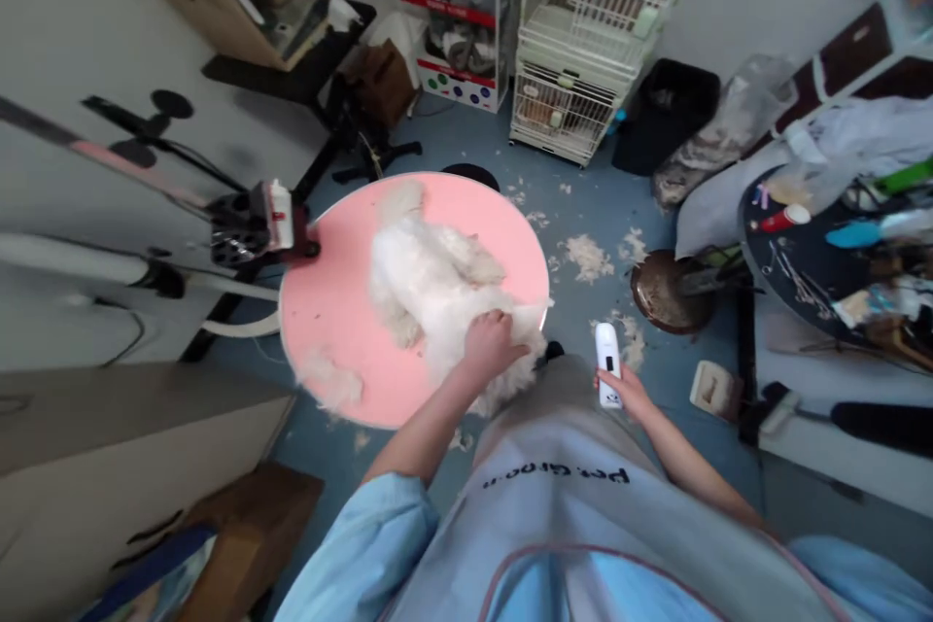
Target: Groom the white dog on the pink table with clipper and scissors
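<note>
A white fluffy dog [419,267] is on a round pink table [328,287], its front end toward me and hanging over the near right edge. My left hand [494,345] rests on the fur near that end with fingers curled into it and the thumb pointing right; the fingertips are hidden. A white pet hair clipper [606,345] is upright in my right hand [627,391], off to the right of the table and apart from the dog. A tuft of cut fur [331,381] lies on the table's left near side.
Clumps of cut fur [589,258] litter the blue floor. On the right, a dark round table [791,258] holds scissors [798,277] and other tools. White wire cages [569,97] and a black bin [667,112] stand at the back. A dryer-like device [259,224] borders the table's left.
</note>
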Action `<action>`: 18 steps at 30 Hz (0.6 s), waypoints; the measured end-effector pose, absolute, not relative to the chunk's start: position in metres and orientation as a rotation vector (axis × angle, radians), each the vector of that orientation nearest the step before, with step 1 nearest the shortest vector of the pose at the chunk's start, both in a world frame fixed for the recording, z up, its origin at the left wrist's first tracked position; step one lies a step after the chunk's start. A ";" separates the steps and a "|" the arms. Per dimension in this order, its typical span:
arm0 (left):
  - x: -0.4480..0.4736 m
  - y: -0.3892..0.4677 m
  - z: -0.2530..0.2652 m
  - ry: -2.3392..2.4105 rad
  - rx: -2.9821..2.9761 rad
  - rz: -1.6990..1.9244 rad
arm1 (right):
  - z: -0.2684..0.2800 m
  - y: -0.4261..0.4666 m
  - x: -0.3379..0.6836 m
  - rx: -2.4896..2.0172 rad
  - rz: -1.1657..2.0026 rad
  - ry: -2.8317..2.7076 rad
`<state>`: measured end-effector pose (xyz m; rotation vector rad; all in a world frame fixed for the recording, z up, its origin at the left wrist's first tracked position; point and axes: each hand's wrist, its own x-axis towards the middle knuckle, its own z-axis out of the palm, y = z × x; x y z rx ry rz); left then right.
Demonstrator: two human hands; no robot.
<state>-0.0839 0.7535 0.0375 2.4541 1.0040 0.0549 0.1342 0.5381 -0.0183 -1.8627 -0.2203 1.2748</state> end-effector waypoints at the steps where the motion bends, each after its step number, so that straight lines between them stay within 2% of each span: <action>1: -0.087 0.748 0.029 1.043 2.471 0.016 | -0.020 0.543 0.131 -1.836 1.287 -0.239; 6: -0.095 0.722 0.000 1.139 2.500 0.044 | -0.030 0.574 0.129 -1.702 1.374 -0.319; 12: -0.071 0.678 -0.013 1.346 2.387 0.062 | -0.046 0.612 0.144 -1.622 1.420 -0.327; 18: -0.071 0.678 -0.019 1.560 2.184 0.205 | -0.052 0.646 0.149 -1.540 1.559 -0.341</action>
